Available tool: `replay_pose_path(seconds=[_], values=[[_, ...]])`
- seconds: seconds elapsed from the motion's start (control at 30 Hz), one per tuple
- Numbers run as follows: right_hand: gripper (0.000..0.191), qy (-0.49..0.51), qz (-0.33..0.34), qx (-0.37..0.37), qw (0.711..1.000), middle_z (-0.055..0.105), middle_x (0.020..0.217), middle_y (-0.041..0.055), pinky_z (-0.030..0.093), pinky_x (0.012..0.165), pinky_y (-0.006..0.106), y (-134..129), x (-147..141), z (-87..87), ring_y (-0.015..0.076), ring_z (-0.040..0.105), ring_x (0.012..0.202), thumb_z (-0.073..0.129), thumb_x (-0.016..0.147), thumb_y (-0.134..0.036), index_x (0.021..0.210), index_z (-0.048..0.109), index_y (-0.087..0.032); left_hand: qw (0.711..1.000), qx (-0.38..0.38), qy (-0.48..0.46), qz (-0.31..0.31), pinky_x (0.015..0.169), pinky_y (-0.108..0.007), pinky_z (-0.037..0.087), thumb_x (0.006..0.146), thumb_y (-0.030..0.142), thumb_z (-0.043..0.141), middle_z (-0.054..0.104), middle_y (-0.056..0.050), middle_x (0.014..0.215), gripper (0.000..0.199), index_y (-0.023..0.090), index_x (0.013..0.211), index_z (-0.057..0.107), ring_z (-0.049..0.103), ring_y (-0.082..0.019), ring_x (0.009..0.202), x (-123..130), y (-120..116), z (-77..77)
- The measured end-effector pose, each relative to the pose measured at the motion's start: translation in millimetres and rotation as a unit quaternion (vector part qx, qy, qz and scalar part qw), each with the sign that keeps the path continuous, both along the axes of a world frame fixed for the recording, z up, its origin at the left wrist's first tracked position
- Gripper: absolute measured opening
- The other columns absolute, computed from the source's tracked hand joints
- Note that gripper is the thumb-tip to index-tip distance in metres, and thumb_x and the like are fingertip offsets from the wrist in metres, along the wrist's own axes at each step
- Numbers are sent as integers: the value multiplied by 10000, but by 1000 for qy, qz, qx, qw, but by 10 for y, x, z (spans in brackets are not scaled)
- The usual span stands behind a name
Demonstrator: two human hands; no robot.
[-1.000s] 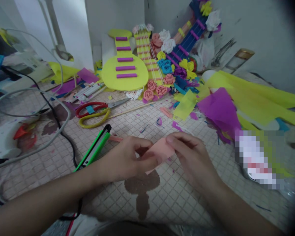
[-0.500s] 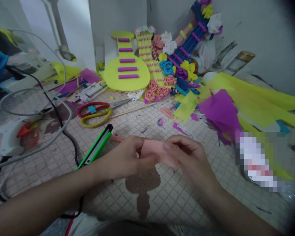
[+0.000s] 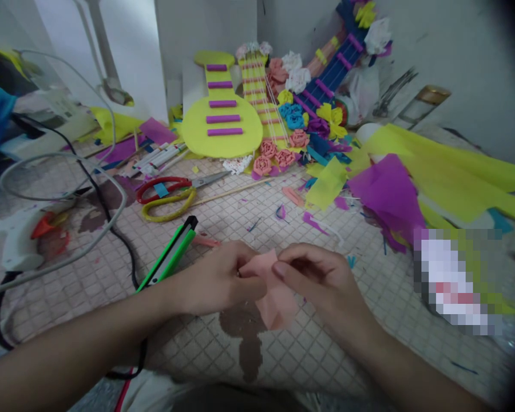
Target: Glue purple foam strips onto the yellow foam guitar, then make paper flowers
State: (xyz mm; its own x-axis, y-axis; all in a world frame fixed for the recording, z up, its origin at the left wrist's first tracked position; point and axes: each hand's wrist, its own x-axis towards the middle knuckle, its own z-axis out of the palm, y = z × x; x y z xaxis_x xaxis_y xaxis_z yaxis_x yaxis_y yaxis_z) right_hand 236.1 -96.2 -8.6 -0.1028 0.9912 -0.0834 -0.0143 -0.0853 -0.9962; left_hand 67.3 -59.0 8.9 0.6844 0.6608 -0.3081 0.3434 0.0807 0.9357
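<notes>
Between both hands is a piece of pink crepe paper (image 3: 278, 300), creased, with its lower part hanging down over the table. My left hand (image 3: 223, 277) pinches its left edge between thumb and fingers. On the other side, my right hand (image 3: 321, 274) grips the paper's upper right edge, thumb in front and fingers curled behind. A green box cutter (image 3: 169, 257) lies just beyond my left forearm. Past my left fingers lies a small pink paper strip (image 3: 206, 241).
Scissors (image 3: 167, 197) and a white glue gun (image 3: 17, 240) with looping cords lie to the left. Yellow paper guitars (image 3: 223, 140) with purple bars stand at the back, beside paper flowers (image 3: 283, 157). Purple paper (image 3: 386, 189) and yellow sheets (image 3: 455, 171) spread over the right.
The pink paper has turned from lying stretched sideways between my hands to hanging downward, its lower end now showing. My right hand has shifted its grip slightly to the left along the upper edge.
</notes>
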Motion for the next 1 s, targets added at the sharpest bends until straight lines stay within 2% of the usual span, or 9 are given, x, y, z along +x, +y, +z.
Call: replay_pose_path(seconds=[0.1,0.2,0.3,0.4,0.5,0.63,0.8,0.9,1.0], values=[[57,28,-24,-45,998,594,646,-25,414,542,216,4,-2,-52,99,531,614,654,721,-257,680,647,-220,999,19,-25,14,394,-175,256,737,259,483,392,45,502,230,158,534,444,365,-69,472,34,9,-11],[66,58,-19,-61,996,606,670,-11,442,592,250,3,1,-74,120,549,650,641,734,-276,703,641,-218,997,55,-38,36,422,-178,269,800,339,473,393,46,517,297,150,570,469,363,-69,492,59,19,-50],[26,52,-20,-13,998,631,712,-15,459,654,255,0,8,-62,120,570,704,638,743,-258,748,645,-234,997,62,-34,13,437,-179,269,818,350,461,384,49,511,318,143,579,488,350,-63,487,58,15,-86],[30,-6,-57,26,998,628,671,-44,448,595,205,-1,17,-39,89,566,656,647,738,-238,708,643,-238,999,40,-30,-12,435,-181,264,827,352,461,384,51,495,329,136,583,506,348,-58,472,48,7,-101],[55,-63,-85,60,993,623,644,-51,441,553,192,1,23,-12,79,558,615,637,739,-205,688,634,-226,998,33,-46,1,432,-182,255,833,370,466,403,45,513,326,128,630,549,345,-59,479,47,5,-108],[91,-150,-118,169,967,611,656,-39,447,579,223,5,19,13,89,545,627,623,724,-122,692,621,-207,998,9,-59,17,422,-182,239,846,382,450,407,42,517,337,120,692,597,333,-59,478,48,5,-129],[114,-238,-102,296,920,579,654,-11,444,578,258,2,15,19,101,524,620,623,711,-70,742,643,-178,997,14,-79,21,450,-177,286,846,359,462,454,37,543,300,129,731,617,381,-65,507,42,11,-158],[106,-285,-100,337,892,561,638,4,440,544,250,-2,16,21,101,518,604,630,706,-64,751,660,-155,995,25,-94,26,490,-179,334,849,333,460,500,26,589,286,131,712,608,426,-72,548,43,20,-158],[98,-307,-91,347,882,562,636,12,444,535,249,1,18,24,106,522,605,628,712,-70,758,668,-146,995,27,-94,26,493,-180,341,854,316,452,516,22,601,277,130,719,607,441,-75,557,47,25,-143]])
